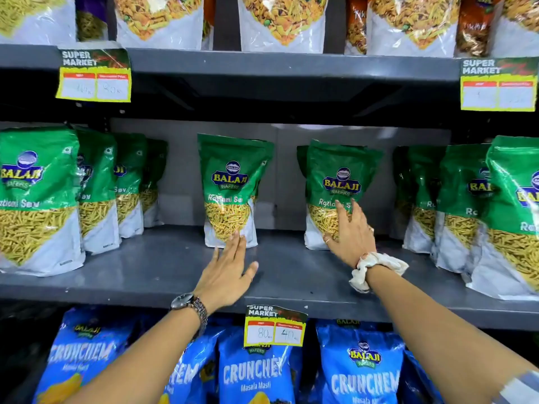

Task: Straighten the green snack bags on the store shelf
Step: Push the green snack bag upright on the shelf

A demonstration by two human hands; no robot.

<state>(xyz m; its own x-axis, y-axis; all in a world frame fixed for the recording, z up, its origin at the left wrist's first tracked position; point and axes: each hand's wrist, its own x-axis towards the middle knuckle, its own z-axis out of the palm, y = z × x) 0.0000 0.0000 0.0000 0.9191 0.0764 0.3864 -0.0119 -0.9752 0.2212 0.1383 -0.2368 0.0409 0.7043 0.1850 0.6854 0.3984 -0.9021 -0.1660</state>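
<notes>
Green snack bags stand in rows on the grey middle shelf (163,269). One upright green bag (230,182) stands mid-shelf, and my left hand (226,272) reaches flat toward it, fingertips touching its lower front edge, fingers spread. A second green bag (338,176) stands to the right. My right hand (350,231) lies open against its lower front, palm on the bag, not gripping it. More green bags line up at the left (38,196) and at the right (513,211), each row running back into the shelf.
Blue snack bags (256,374) fill the shelf below, behind a yellow price tag (274,328). Clear and white snack bags (280,21) stand on the shelf above. Price tags hang at upper left (93,74) and upper right (498,86). Bare shelf lies between the bag rows.
</notes>
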